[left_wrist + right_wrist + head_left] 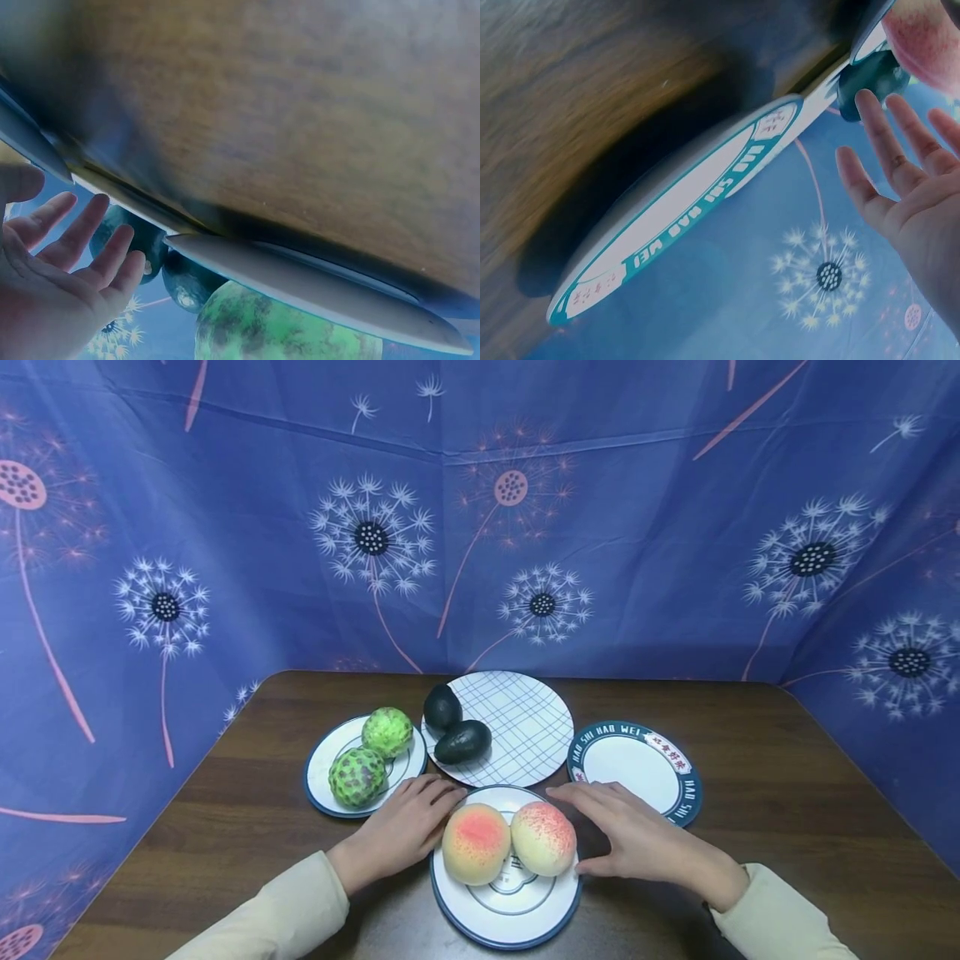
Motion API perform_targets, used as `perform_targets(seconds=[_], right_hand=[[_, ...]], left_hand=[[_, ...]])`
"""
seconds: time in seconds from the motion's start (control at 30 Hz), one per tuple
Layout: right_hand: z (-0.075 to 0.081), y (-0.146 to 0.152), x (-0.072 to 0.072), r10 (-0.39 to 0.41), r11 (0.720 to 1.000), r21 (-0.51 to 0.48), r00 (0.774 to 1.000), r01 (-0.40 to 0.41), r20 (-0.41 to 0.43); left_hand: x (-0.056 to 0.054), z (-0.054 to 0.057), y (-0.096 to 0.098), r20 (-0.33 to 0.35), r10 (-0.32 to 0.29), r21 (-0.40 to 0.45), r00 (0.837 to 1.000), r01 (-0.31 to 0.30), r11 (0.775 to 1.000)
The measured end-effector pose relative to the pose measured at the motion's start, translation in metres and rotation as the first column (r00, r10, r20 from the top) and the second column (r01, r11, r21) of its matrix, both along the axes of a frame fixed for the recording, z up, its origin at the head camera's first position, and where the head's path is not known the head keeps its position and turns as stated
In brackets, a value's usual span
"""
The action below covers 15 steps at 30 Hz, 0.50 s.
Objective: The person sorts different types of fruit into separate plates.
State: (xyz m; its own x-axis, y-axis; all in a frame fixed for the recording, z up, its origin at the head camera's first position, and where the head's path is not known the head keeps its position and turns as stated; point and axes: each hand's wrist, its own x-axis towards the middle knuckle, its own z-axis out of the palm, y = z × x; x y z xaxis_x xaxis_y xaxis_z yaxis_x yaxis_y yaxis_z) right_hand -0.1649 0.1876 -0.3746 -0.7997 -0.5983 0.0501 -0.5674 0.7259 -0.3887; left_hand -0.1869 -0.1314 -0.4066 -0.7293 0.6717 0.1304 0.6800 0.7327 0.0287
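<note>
Backdrop: dandelion cloth [645,527] is hanging behind the wooden desk [787,793].
Peaches [476,847]: both are sitting side by side on the near plate [517,928].
Left hand [408,825]: lying relaxed beside the plate's left rim, gripping nothing.
Right hand [637,837]: hovering wide-fingered, empty, by the right rim.
Rolling risk: if hands were lifting unevenly, tilt could be sending peaches off.

From my head, the light looks soft and even and detail is crisp, with dim shadows on the dark-brown wooden tabletop [787,810] beneath my bare right hand [632,837]. At my left wrist that wood smears out of focus under pale haze; at my right, the round white plate with a green lettered rim [673,198] borders a broad dark shadow.
</note>
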Motion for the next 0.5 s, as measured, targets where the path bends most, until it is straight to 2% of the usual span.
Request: perform_targets(seconds=[0.23,0.4,0.5], right_hand=[[0.003,0.014,-0.004,-0.01,1.0,0.018,0.994,0.012,-0.106],[0.003,0.025,-0.009,-0.079,0.997,0.006,0.986,0.08,-0.147],[0.002,0.033,-0.011,-0.132,0.991,-0.002,0.974,0.134,-0.184]], left_hand=[[-0.004,0.007,0.0,-0.075,0.012,0.027,0.997,-0.01,1.0],[-0.009,0.012,0.002,-0.155,0.028,0.076,0.987,-0.017,0.997],[-0.013,0.016,0.004,-0.179,0.039,0.104,0.983,-0.021,0.994]])
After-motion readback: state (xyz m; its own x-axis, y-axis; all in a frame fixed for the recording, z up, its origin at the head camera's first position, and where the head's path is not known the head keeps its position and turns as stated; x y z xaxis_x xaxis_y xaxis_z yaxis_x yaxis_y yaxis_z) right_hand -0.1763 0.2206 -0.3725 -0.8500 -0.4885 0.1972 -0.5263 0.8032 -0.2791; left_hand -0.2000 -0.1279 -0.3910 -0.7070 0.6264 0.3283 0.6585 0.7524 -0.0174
